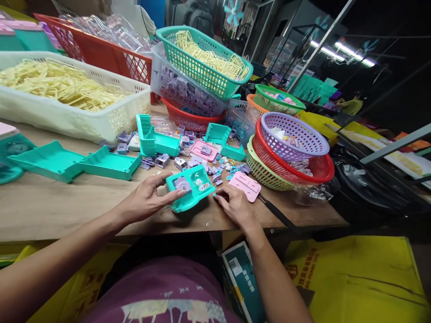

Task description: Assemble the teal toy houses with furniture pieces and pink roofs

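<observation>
My left hand (153,197) grips a turquoise plastic toy case (188,202) by its left side, tilted above the table's front edge. A purple piece (182,184) sits in the case's left part, with my left thumb on it. Small white and printed bits show in its right part. At the case's right corner is my right hand (235,204), fingers curled into a pinch; a speck of turquoise shows at the fingertips, too small to name. Beside that hand lies a pink panel (245,185) with slots, and a black-handled tool (278,214) is partly under it.
Loose purple parts (163,160) and open turquoise cases (111,159) lie across the wooden table (84,202). Behind stand a white crate (111,114) of yellow handles and a green basket (208,67). Stacked round baskets (294,148) are at right; yellow sacks (363,273) lie below.
</observation>
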Available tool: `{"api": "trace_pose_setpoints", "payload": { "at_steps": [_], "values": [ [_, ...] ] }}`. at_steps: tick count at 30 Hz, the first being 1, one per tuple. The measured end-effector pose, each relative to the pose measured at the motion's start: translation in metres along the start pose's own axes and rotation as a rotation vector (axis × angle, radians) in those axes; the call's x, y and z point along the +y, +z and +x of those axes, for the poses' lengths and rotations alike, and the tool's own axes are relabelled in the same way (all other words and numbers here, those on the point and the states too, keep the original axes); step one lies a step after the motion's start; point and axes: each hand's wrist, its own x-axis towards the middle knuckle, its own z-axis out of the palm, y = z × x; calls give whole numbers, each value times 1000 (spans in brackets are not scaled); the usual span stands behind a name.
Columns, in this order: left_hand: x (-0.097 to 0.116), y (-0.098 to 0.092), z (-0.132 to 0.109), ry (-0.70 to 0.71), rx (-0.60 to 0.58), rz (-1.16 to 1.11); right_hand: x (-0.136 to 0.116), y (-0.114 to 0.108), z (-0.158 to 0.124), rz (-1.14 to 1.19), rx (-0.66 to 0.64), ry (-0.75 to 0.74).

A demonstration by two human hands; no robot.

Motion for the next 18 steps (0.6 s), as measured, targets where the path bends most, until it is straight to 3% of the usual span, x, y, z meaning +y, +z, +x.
{"api": "trace_pose_setpoints", "payload": {
  "at_steps": [10,18],
  "values": [
    [14,-6,2,13,-153,-49,0,-3,7,63,-98,140],
    [20,-11,3,20,-231,-27,-7,6,2,-237,11,15]
  ]
}}
